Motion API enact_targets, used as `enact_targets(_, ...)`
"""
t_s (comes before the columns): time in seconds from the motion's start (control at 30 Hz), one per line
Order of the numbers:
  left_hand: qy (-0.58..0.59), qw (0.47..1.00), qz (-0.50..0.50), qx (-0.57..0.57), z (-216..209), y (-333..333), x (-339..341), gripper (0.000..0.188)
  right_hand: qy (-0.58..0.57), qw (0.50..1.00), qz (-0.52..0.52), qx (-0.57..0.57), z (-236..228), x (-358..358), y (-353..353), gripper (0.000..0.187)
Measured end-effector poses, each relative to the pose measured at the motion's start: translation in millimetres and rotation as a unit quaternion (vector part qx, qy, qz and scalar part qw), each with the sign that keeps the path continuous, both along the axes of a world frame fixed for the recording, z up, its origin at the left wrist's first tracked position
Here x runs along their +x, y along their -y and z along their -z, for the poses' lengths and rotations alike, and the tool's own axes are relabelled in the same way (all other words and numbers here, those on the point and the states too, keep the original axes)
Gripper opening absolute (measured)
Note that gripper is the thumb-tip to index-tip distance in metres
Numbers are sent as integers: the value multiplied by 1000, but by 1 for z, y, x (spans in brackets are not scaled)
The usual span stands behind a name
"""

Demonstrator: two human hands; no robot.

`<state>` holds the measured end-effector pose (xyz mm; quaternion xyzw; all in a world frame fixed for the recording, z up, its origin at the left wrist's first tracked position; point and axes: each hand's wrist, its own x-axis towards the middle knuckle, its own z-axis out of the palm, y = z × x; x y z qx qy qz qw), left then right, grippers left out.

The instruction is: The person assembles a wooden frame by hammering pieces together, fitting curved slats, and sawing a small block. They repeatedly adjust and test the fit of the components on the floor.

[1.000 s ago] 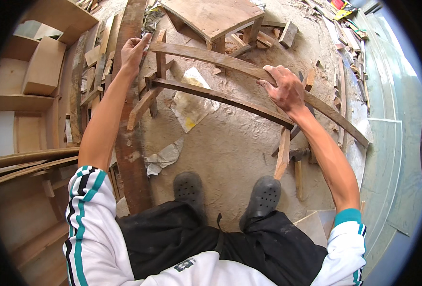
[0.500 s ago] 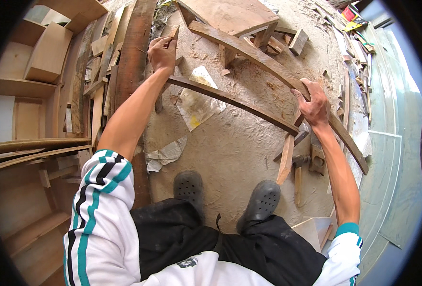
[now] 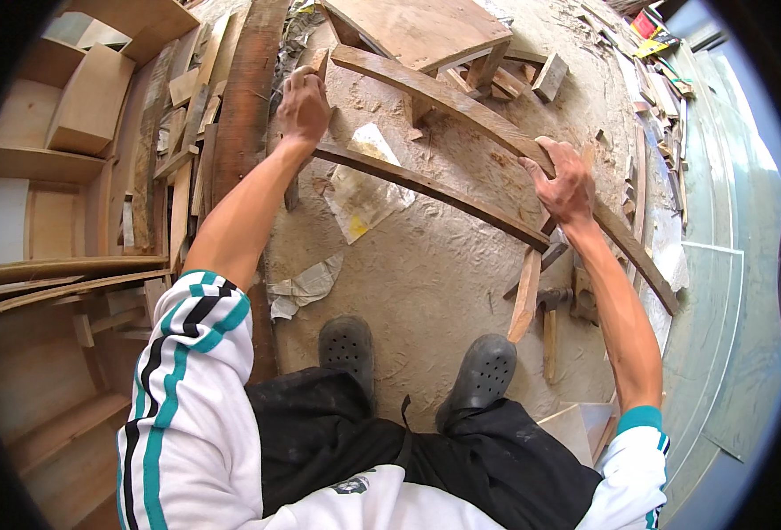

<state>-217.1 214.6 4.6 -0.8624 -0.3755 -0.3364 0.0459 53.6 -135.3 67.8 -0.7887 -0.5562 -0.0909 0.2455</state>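
My left hand (image 3: 305, 104) is closed around the upper part of a wooden upright (image 3: 323, 64). My right hand (image 3: 565, 184) grips a long wooden strip (image 3: 443, 95), which slants from near my left hand down to the far right. Below it, a darker crossbar (image 3: 430, 188) runs between the upright's side and a paler wooden leg (image 3: 525, 296) on the right. These pieces look like parts of one frame; their joints are partly hidden by my hands. The strip's left end lies close to my left hand, but I cannot tell whether they touch.
A hammer (image 3: 550, 340) lies by my right shoe (image 3: 483, 371). Ahead stands a low plywood-topped bench (image 3: 426, 31). A thick reddish beam (image 3: 245, 132) and wooden cabinets (image 3: 81, 115) line the left. Glass sheets (image 3: 717, 265) are at right, and paper scraps (image 3: 368, 190) litter the floor.
The long strip has shifted left, its far end now nearer my left hand. My right hand has moved slightly left and up with it. My left hand stays on the upright.
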Motion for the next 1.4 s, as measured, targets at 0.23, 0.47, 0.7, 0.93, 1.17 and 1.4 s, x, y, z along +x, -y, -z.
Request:
enact_targets(0.23, 54, 989, 134, 41, 14, 6, -21, 26, -6, 1000, -18, 3, 0, 1, -5, 40)
enact_targets(0.47, 355, 787, -9, -505, 1, -54, -3, 56, 6, 998, -44, -37, 0, -10, -20, 40)
enact_targets(0.7, 343, 744, -20, -573, 20, -60, 6, 67, 29, 997, -53, -55, 5, -14, -43, 42)
enact_targets(0.93, 374, 676, -7, -635, -5, -49, 17, 67, 3, 998, -41, -50, 10, -10, -42, 42)
enact_targets(1.17, 364, 694, 18, -621, -9, -54, 20, 70, -2, 998, -52, -41, 11, -8, -45, 42)
enact_targets(1.4, 328, 703, 40, -630, -1, -54, 36, 72, 9, 998, -43, -43, 10, -1, -38, 43)
